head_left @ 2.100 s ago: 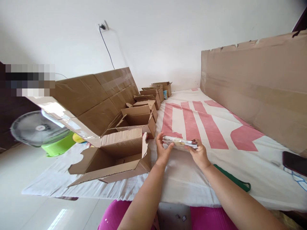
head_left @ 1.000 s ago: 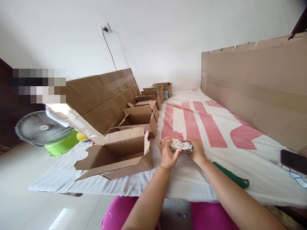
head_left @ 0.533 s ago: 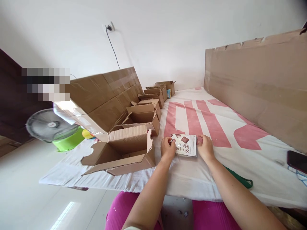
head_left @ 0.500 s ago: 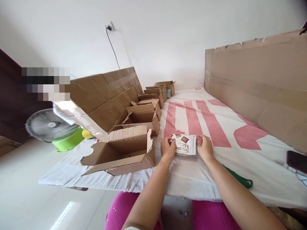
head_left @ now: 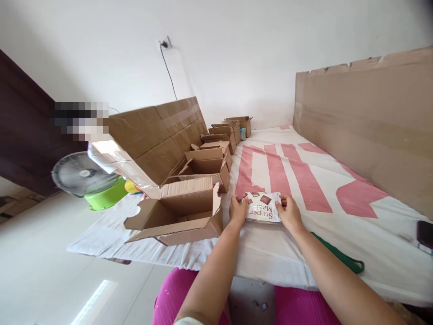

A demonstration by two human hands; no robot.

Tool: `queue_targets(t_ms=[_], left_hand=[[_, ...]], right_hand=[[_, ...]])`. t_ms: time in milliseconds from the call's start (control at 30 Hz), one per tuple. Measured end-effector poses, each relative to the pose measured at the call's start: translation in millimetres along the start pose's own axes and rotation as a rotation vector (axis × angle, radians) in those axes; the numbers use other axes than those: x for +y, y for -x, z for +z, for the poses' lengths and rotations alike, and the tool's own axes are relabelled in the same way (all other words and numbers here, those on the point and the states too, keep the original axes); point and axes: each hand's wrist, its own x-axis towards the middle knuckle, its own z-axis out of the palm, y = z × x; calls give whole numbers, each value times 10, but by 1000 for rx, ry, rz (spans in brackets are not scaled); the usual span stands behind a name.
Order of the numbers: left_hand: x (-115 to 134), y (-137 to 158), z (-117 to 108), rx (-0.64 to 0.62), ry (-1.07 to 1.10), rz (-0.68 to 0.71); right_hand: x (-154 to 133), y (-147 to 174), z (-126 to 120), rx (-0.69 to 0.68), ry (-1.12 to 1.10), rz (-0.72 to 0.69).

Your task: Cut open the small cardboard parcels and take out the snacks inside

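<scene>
A white packet (head_left: 262,208) printed "Super Meal", with brown squares on it, lies over the cloth-covered table edge nearest me. My left hand (head_left: 238,209) grips its left end, thumb on top. At the opposite end my right hand (head_left: 288,211) pinches the corner between thumb and fingers. From my side the lettering reads upside down. Just left of my left hand stands an open cardboard box (head_left: 182,221) with its flaps up; the part of its inside that shows is bare cardboard.
More open boxes (head_left: 206,164) run in a row toward the wall, beside a large leaning cardboard sheet (head_left: 162,131). Another cardboard panel (head_left: 365,117) stands on the right. A green strap (head_left: 341,257) and a phone (head_left: 425,234) lie right. A fan (head_left: 84,174) stands left.
My right hand has shifted its grip onto the packet's corner, and the packet's top face looks flatter and straighter. The view has swung slightly left.
</scene>
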Motion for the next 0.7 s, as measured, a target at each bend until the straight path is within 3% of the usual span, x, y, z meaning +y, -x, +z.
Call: queue_targets(t_ms=[467,567,700], left_hand=[[70,144,-22,-111,-85,68],[124,281,-58,-126,-114,86],[180,592,-263,-123,-115,124]], right_hand=[[-84,-67,-92,41,-313,255],[-106,-86,-130,-45,-363,294],[-191,-79,-197,-267,-406,287]])
